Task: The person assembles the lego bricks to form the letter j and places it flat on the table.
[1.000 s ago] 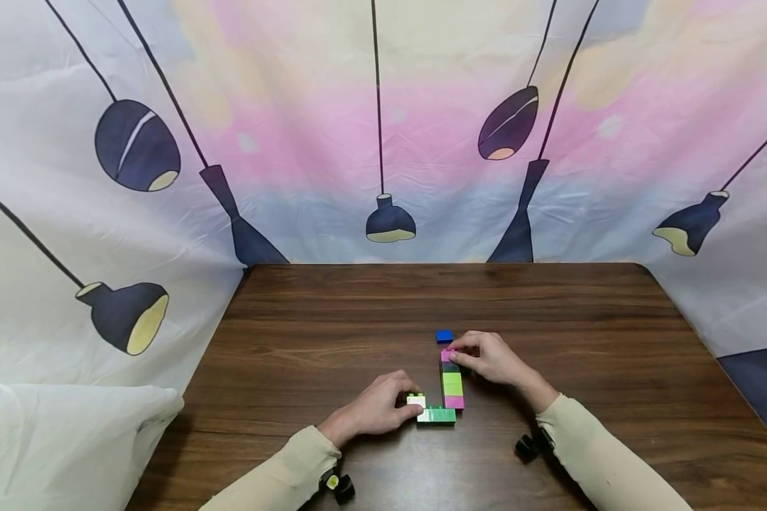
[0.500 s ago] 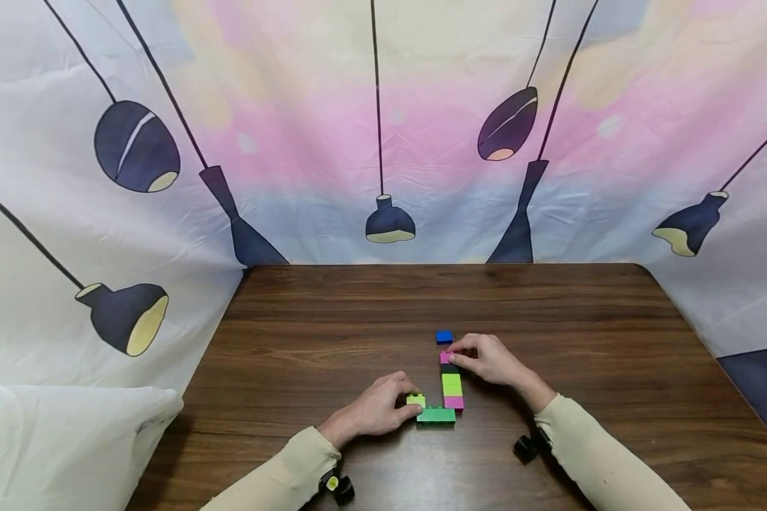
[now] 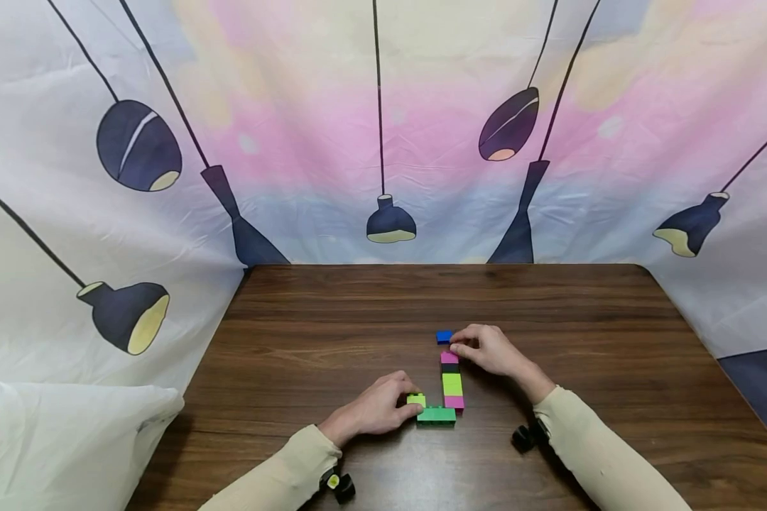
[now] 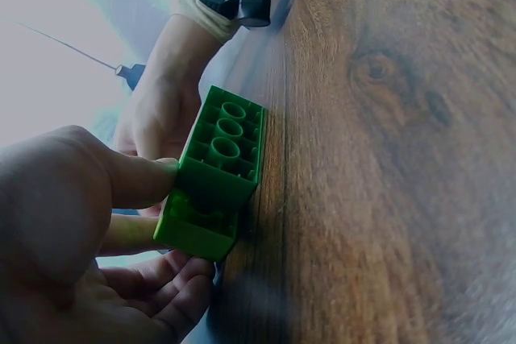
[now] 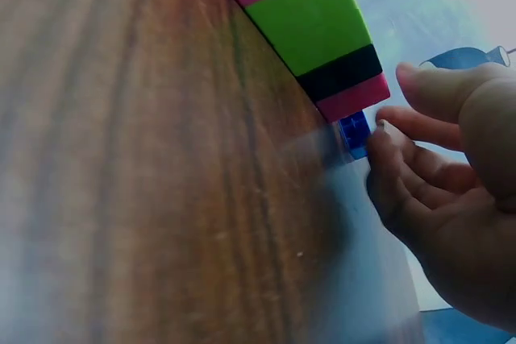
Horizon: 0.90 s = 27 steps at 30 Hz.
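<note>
My left hand (image 3: 377,404) pinches a small lime toy brick (image 3: 415,399) between thumb and fingers; it joins the end of a longer green brick (image 3: 436,416), whose hollow underside faces the left wrist camera. Beyond the green brick's right end, a column of bricks runs away from me: pink, lime, a black brick (image 3: 450,368) and a pink brick (image 3: 449,358) at the far end. Past that end a lone blue brick (image 3: 444,336) lies on the table. My right hand (image 3: 493,350) holds nothing, thumb and fingers apart, fingertips right at the blue brick.
The bricks are on a dark wood-grain table (image 3: 332,305). A patterned cloth (image 3: 319,128) with printed lamps hangs behind it, and white fabric (image 3: 70,440) bulges over the left edge. Both wrists carry small black cameras, the right camera (image 3: 524,438) close over the tabletop.
My right hand has let go of the far pink brick and moved slightly away from me, to the blue brick. My left hand has stayed on the lime brick.
</note>
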Each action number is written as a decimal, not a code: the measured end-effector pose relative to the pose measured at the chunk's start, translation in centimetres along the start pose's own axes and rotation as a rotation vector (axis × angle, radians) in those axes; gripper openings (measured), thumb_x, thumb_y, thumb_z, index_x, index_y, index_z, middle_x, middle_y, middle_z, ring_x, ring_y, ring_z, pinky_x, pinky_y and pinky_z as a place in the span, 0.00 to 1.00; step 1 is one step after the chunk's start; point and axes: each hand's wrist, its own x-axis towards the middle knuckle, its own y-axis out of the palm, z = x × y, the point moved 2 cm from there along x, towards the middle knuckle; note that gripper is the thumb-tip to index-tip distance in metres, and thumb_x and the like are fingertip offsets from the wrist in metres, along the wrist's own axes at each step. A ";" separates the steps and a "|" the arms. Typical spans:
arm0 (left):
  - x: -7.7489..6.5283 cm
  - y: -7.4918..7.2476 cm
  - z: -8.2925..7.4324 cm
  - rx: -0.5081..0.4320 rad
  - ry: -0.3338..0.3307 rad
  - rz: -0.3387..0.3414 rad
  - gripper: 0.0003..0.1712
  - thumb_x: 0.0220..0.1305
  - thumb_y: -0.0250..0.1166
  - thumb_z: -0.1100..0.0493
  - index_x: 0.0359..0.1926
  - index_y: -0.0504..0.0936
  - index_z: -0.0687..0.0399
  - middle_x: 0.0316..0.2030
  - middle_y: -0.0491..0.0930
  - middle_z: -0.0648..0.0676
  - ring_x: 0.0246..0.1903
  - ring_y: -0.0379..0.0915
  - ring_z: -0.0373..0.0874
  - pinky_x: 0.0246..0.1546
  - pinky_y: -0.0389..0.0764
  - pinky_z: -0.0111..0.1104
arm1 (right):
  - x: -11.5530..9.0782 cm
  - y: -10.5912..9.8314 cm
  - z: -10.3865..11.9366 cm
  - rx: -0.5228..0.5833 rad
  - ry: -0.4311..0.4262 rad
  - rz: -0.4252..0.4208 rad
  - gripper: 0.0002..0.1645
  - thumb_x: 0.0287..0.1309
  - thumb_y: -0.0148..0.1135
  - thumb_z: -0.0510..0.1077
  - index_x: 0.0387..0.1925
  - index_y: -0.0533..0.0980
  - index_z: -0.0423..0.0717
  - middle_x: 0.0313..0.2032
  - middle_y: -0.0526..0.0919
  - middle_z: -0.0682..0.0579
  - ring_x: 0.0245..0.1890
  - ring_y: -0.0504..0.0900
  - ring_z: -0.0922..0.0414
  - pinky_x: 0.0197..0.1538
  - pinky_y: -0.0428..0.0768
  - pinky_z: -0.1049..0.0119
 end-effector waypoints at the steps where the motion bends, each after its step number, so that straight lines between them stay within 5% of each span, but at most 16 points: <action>1: 0.0 0.0 0.0 -0.003 -0.003 0.002 0.16 0.67 0.63 0.51 0.48 0.84 0.56 0.38 0.77 0.46 0.36 0.70 0.32 0.39 0.73 0.24 | 0.2 -0.1 0.0 -0.005 -0.003 -0.018 0.11 0.62 0.64 0.48 0.43 0.84 0.49 0.34 0.83 0.58 0.29 0.76 0.65 0.32 0.76 0.69; 10: -0.2 -0.1 -0.1 -0.019 -0.013 0.014 0.17 0.68 0.61 0.50 0.49 0.84 0.55 0.40 0.77 0.47 0.39 0.72 0.33 0.41 0.75 0.26 | 1.8 0.2 0.0 -0.097 -0.008 -0.081 0.13 0.59 0.67 0.46 0.44 0.83 0.45 0.33 0.80 0.56 0.29 0.75 0.64 0.33 0.75 0.69; 27: -0.1 0.0 -0.2 -0.010 -0.016 0.018 0.17 0.67 0.62 0.51 0.49 0.84 0.56 0.40 0.77 0.47 0.38 0.72 0.33 0.41 0.74 0.26 | 2.1 0.7 -0.5 -0.147 0.045 -0.070 0.12 0.59 0.67 0.47 0.43 0.84 0.46 0.33 0.80 0.55 0.30 0.76 0.63 0.33 0.75 0.69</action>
